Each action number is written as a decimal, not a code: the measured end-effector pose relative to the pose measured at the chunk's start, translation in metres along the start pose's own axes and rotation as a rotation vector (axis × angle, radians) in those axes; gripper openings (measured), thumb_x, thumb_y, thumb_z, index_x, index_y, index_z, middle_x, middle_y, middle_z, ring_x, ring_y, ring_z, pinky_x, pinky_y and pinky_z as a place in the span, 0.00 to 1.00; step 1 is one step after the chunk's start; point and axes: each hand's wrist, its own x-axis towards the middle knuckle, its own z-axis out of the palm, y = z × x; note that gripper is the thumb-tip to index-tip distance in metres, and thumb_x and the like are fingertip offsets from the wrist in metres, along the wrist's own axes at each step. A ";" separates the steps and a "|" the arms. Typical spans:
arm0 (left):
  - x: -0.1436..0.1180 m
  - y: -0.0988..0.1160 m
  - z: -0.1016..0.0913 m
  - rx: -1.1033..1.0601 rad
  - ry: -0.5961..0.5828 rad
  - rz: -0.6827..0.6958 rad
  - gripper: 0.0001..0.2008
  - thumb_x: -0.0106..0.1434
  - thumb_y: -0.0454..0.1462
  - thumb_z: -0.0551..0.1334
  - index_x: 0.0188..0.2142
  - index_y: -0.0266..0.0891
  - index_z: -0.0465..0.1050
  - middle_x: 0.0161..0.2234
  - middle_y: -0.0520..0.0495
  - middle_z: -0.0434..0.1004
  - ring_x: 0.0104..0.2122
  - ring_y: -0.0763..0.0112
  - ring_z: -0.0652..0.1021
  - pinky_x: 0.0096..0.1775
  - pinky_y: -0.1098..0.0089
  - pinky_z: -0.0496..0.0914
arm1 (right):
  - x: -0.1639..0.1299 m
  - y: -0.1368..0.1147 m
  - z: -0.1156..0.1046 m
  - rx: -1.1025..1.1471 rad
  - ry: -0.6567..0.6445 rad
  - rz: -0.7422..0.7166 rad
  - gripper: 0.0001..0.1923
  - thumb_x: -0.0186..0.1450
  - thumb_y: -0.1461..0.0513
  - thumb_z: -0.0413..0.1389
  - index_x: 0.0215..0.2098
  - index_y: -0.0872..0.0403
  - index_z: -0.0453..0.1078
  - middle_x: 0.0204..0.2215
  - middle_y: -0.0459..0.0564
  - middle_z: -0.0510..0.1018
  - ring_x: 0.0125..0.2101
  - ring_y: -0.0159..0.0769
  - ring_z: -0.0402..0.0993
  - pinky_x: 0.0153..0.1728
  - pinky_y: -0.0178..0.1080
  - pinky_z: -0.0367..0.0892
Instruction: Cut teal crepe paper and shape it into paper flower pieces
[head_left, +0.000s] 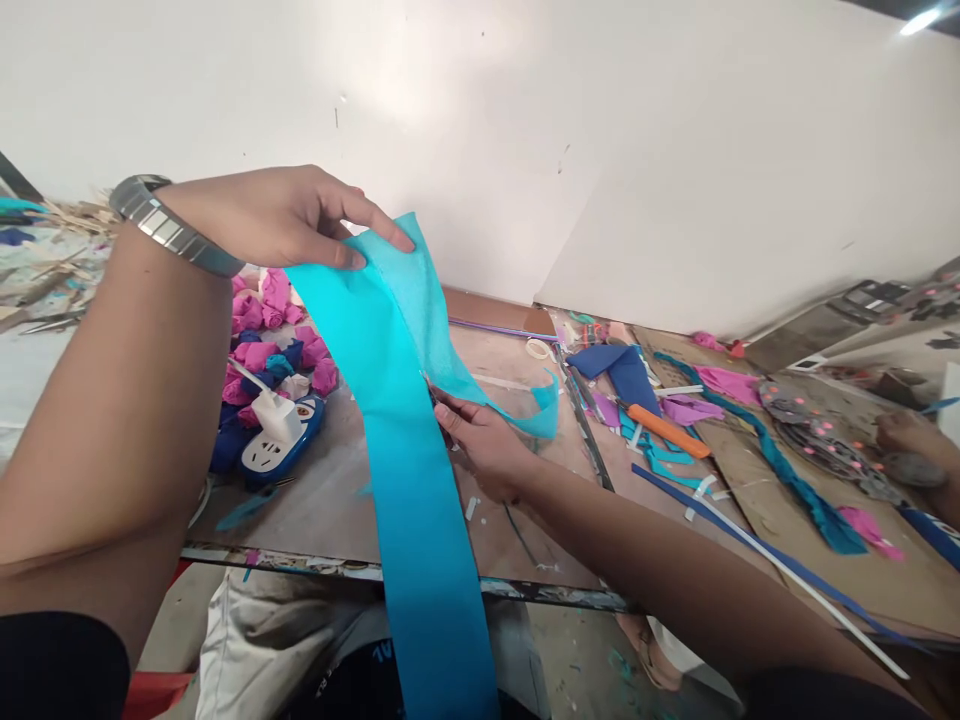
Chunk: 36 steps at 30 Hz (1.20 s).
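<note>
My left hand [281, 215], with a metal watch on the wrist, pinches the top edge of a long turquoise crepe-paper strip [409, 470] that hangs down past the table edge toward my lap. My right hand [484, 440] is lower, against the strip's right edge, fingers closed around something dark that is mostly hidden behind the paper. A narrower piece of the strip [480, 375] splits off to the right above that hand.
Pink and blue paper rosettes [266, 340] and a white-blue power strip [281, 445] lie at left. An orange-handled cutter [667, 430], paper scraps and a blue-white rod [757, 545] lie at right. Another person's hand [911, 440] rests at far right. The wall stands close behind.
</note>
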 end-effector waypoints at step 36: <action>-0.004 0.004 0.002 0.292 -0.339 0.172 0.24 0.67 0.38 0.64 0.62 0.38 0.72 0.18 0.57 0.65 0.19 0.82 0.56 0.23 0.75 0.53 | 0.002 0.003 0.011 -0.088 0.066 -0.171 0.27 0.63 0.47 0.65 0.56 0.48 0.77 0.22 0.39 0.63 0.23 0.26 0.52 0.23 0.30 0.54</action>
